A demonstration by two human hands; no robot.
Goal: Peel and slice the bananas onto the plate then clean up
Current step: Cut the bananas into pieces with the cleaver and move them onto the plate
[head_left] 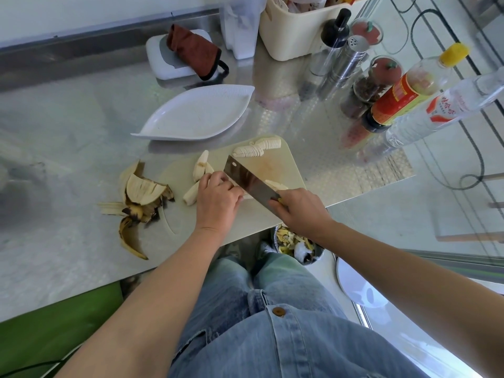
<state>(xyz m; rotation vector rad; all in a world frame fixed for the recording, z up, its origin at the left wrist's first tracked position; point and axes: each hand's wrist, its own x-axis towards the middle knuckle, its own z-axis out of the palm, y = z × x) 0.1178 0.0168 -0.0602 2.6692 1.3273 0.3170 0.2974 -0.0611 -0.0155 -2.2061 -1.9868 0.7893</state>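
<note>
On the pale cutting board (pixel 275 165) my right hand (pixel 302 211) grips the handle of a steel cleaver (pixel 249 180), blade down across a peeled banana (pixel 275 184). My left hand (pixel 216 199) has its curled fingers holding that banana just left of the blade. Two more peeled bananas (pixel 201 166) lie at the board's left. A row of cut slices (pixel 257 147) sits at the board's far edge. The white leaf-shaped plate (pixel 196 115) behind the board holds nothing. Banana peels (pixel 139 200) lie on the steel counter to the left.
Bottles and spice jars (pixel 395 91) stand at the right. A cream bin (pixel 294 31), a clear container and a brown cloth (pixel 193 50) on a white box sit at the back. A waste bin (pixel 297 245) with peels stands on the floor below the counter edge.
</note>
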